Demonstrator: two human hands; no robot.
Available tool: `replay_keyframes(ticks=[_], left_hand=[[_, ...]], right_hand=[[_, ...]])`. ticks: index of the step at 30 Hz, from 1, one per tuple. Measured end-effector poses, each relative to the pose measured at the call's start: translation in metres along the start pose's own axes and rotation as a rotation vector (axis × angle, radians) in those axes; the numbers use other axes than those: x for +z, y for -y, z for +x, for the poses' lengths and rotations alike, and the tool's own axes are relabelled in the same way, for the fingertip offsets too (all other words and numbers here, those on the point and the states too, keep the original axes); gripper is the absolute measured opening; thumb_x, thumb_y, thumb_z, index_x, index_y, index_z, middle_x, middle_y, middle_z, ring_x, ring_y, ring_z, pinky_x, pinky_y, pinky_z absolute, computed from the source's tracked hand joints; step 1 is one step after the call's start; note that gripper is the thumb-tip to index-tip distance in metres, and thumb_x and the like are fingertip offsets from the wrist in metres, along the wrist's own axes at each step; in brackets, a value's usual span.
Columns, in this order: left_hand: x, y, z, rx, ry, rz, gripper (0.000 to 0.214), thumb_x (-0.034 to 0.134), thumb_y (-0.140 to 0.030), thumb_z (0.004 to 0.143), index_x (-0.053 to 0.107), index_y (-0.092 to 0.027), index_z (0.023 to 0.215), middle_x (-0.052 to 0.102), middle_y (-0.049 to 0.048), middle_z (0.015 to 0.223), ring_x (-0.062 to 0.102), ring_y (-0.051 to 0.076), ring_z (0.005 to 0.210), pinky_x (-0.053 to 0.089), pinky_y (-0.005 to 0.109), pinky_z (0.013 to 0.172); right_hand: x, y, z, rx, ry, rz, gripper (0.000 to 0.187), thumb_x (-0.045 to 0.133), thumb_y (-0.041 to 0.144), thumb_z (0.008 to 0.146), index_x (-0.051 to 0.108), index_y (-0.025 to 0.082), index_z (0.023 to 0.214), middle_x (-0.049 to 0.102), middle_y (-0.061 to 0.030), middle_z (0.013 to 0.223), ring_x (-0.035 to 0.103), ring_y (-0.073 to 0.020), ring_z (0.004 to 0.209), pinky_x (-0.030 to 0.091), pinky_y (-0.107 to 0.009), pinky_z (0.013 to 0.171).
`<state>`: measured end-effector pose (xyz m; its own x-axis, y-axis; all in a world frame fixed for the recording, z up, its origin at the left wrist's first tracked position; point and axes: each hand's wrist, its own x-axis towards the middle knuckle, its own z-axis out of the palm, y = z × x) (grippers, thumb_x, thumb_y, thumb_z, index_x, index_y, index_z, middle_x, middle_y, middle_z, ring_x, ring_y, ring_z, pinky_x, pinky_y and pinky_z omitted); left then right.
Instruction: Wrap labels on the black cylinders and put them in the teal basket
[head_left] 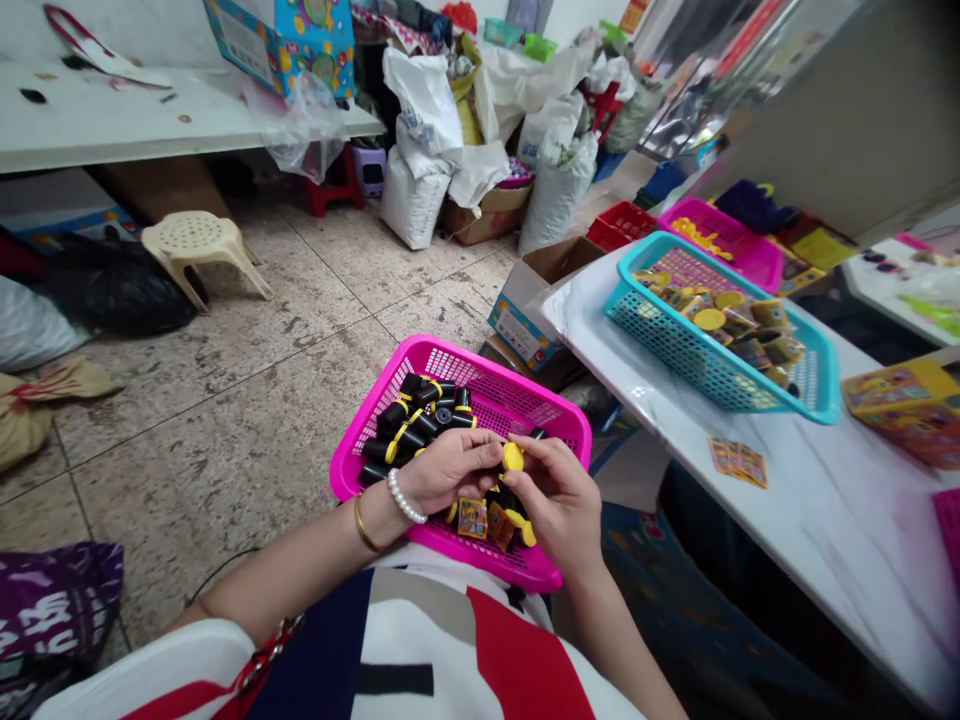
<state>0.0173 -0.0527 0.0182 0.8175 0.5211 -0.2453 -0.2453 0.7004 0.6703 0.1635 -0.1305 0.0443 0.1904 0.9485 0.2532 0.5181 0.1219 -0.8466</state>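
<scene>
Yellow cap (513, 457) pinched narrowly in the right hand (551, 503), held close and level against a black tube (498, 474) that is mostly hidden by the curled left hand (442, 470), both just above the pink basket (510, 382) of black tubes (409, 425)

The pink basket (525, 392) is glossy plastic (smooth mesh throughout).

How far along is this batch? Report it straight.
Looks done: black cylinders with yellow bands heaped in the pink basket. In hand: left hand and right hand meet at a yellow disc. Still left: small boxes and yellow discs fill the teal basket.
</scene>
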Motion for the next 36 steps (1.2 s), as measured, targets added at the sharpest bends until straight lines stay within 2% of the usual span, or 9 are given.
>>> replay_keyframes(ticks=[12, 17, 20, 23, 25, 27, 30, 33, 36], left_hand=[[-0.002, -0.007, -0.001, 0.088, 0.003, -0.065, 0.032, 0.061, -0.041, 0.083, 0.057, -0.015, 0.100, 0.056, 0.0000, 0.070, 0.052, 0.007, 0.053, 0.033, 0.017, 0.045], [-0.006, -0.008, -0.001, 0.207, -0.059, 0.224, 0.032, 0.066, -0.030, 0.081, 0.061, -0.014, 0.108, 0.059, 0.0006, 0.072, 0.053, 0.008, 0.059, 0.041, 0.020, 0.056], [0.002, -0.009, -0.007, 0.376, -0.141, 0.489, 0.026, 0.064, -0.021, 0.080, 0.066, -0.016, 0.106, 0.064, 0.0053, 0.089, 0.060, 0.015, 0.079, 0.048, 0.027, 0.072], [0.012, -0.010, -0.013, 0.618, -0.233, 0.800, 0.027, 0.062, -0.011, 0.078, 0.070, -0.017, 0.103, 0.065, 0.0082, 0.102, 0.058, 0.019, 0.099, 0.045, 0.034, 0.092], [0.012, -0.008, -0.013, 0.662, -0.231, 0.881, 0.028, 0.061, -0.010, 0.079, 0.070, -0.018, 0.104, 0.066, 0.0084, 0.102, 0.058, 0.020, 0.100, 0.044, 0.036, 0.094], [0.007, -0.006, -0.009, 0.603, -0.212, 0.842, 0.027, 0.061, -0.012, 0.080, 0.069, -0.018, 0.105, 0.065, 0.0084, 0.103, 0.059, 0.019, 0.099, 0.047, 0.034, 0.090], [-0.005, 0.001, 0.000, 0.349, -0.117, 0.576, 0.036, 0.065, -0.023, 0.080, 0.058, -0.018, 0.115, 0.064, 0.0056, 0.093, 0.063, 0.014, 0.076, 0.051, 0.027, 0.066], [-0.012, 0.005, 0.006, 0.128, -0.038, 0.337, 0.043, 0.067, -0.036, 0.080, 0.049, -0.016, 0.113, 0.059, -0.0029, 0.069, 0.057, 0.009, 0.050, 0.045, 0.020, 0.049], [-0.012, 0.006, 0.006, 0.064, -0.011, 0.266, 0.044, 0.068, -0.041, 0.078, 0.048, -0.015, 0.107, 0.059, -0.0037, 0.061, 0.059, 0.009, 0.049, 0.044, 0.018, 0.047]], right_hand=[[-0.005, 0.002, 0.006, 0.014, 0.040, 0.000, 0.030, 0.063, 0.023, 0.084, 0.063, 0.025, 0.114, 0.059, -0.0061, 0.099, 0.060, -0.0184, 0.086, 0.052, -0.029, 0.071], [-0.012, -0.004, 0.002, -0.091, 0.002, -0.145, 0.035, 0.063, 0.016, 0.081, 0.065, 0.025, 0.115, 0.061, -0.0073, 0.106, 0.062, -0.0178, 0.087, 0.054, -0.029, 0.075], [-0.012, -0.009, -0.001, -0.177, -0.010, -0.195, 0.038, 0.065, 0.015, 0.079, 0.066, 0.025, 0.115, 0.065, -0.0061, 0.100, 0.064, -0.0159, 0.078, 0.055, -0.028, 0.072], [-0.007, -0.013, -0.003, -0.091, -0.032, -0.051, 0.034, 0.066, 0.018, 0.079, 0.068, 0.024, 0.112, 0.066, -0.0054, 0.094, 0.064, -0.0162, 0.077, 0.055, -0.027, 0.066], [-0.004, -0.016, -0.004, 0.046, -0.019, 0.096, 0.029, 0.068, 0.021, 0.079, 0.069, 0.023, 0.108, 0.066, -0.0048, 0.090, 0.064, -0.0163, 0.074, 0.055, -0.027, 0.064], [-0.002, -0.019, -0.004, 0.208, 0.030, 0.251, 0.027, 0.070, 0.025, 0.078, 0.070, 0.022, 0.104, 0.067, -0.0033, 0.083, 0.065, -0.0161, 0.068, 0.056, -0.029, 0.063], [-0.002, -0.023, -0.004, 0.393, 0.114, 0.431, 0.029, 0.073, 0.027, 0.075, 0.070, 0.021, 0.103, 0.066, -0.0011, 0.074, 0.064, -0.0151, 0.062, 0.057, -0.030, 0.062], [-0.005, -0.028, -0.004, 0.401, 0.193, 0.509, 0.041, 0.075, 0.027, 0.073, 0.067, 0.026, 0.114, 0.064, -0.0015, 0.087, 0.061, -0.0117, 0.061, 0.055, -0.025, 0.055], [-0.008, -0.031, -0.006, 0.344, 0.255, 0.535, 0.037, 0.074, 0.028, 0.075, 0.069, 0.029, 0.111, 0.056, -0.0038, 0.100, 0.058, -0.0095, 0.059, 0.052, -0.023, 0.044]])
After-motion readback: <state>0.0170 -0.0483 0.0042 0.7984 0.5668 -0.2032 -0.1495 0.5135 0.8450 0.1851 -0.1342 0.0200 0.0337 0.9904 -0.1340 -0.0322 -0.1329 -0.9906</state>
